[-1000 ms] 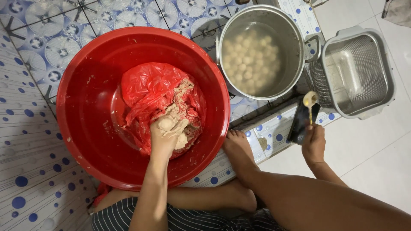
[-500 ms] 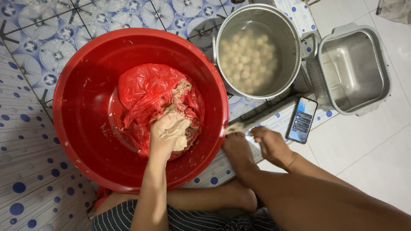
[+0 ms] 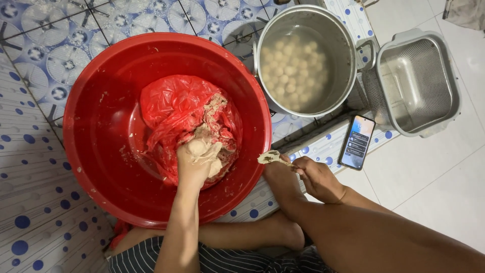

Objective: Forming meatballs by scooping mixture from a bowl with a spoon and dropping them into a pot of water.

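Note:
A big red basin (image 3: 101, 91) stands on the patterned floor mat. Inside it lies a red plastic bag (image 3: 174, 108) holding pale sticky paste (image 3: 217, 108). My left hand (image 3: 194, 159) is down in the bag, coated with the paste and squeezing a lump of it. My right hand (image 3: 316, 177) holds a spoon (image 3: 273, 157) with paste on its bowl, just outside the basin's right rim, above my foot (image 3: 280, 177).
A steel pot (image 3: 348, 45) with several pale balls in water stands behind the basin on the right. Beside it sits a rectangular metal strainer basket (image 3: 419, 81). A phone (image 3: 356, 142) with a lit screen lies on the mat edge. White floor tiles lie to the right.
My right hand has come from beside the phone leftward to the basin's rim, bringing the spoon with it. My left hand has stayed in the paste.

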